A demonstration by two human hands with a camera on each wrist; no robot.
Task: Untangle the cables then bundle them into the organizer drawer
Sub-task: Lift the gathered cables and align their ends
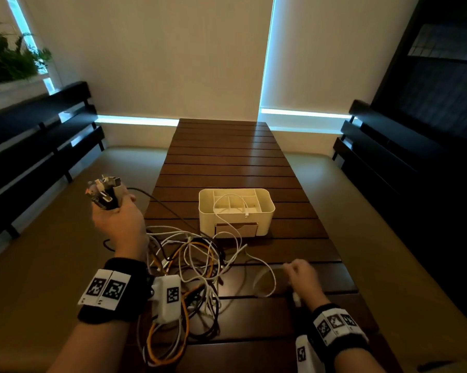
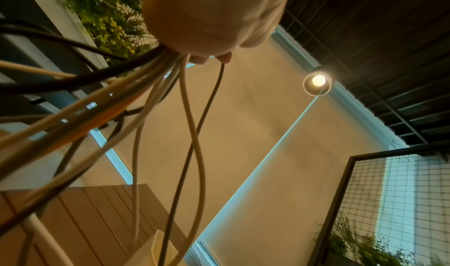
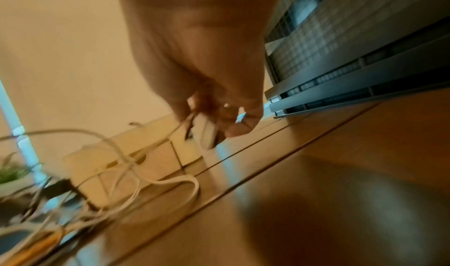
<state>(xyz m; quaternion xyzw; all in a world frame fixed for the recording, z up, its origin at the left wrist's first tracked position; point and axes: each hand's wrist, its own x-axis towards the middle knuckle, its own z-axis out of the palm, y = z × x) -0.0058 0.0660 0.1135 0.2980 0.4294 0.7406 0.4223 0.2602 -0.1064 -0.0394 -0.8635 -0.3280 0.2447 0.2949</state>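
My left hand [image 1: 119, 211] is raised off the table's left edge and grips a bunch of cable plugs [image 1: 104, 193]; their cords [image 2: 151, 89] hang from the fist down to a tangle of white, black and orange cables [image 1: 194, 265] on the table. My right hand [image 1: 302, 273] pinches a white cable [image 1: 267, 275] near the table's right front, its loop lying on the wood. The same hand [image 3: 219, 124] appears blurred in the right wrist view, pinching the thin cable [image 3: 175, 129]. A white organizer [image 1: 267, 214] stands mid-table with a brown drawer [image 1: 236, 229] in its front; a white cable [image 1: 235, 203] lies in its top compartments.
The slatted wooden table [image 1: 227, 157] stretches away beyond the organizer. Dark benches [image 1: 38, 146] line both sides, and beige cushions flank the table. Plants [image 1: 9, 57] sit at the far left by the window.
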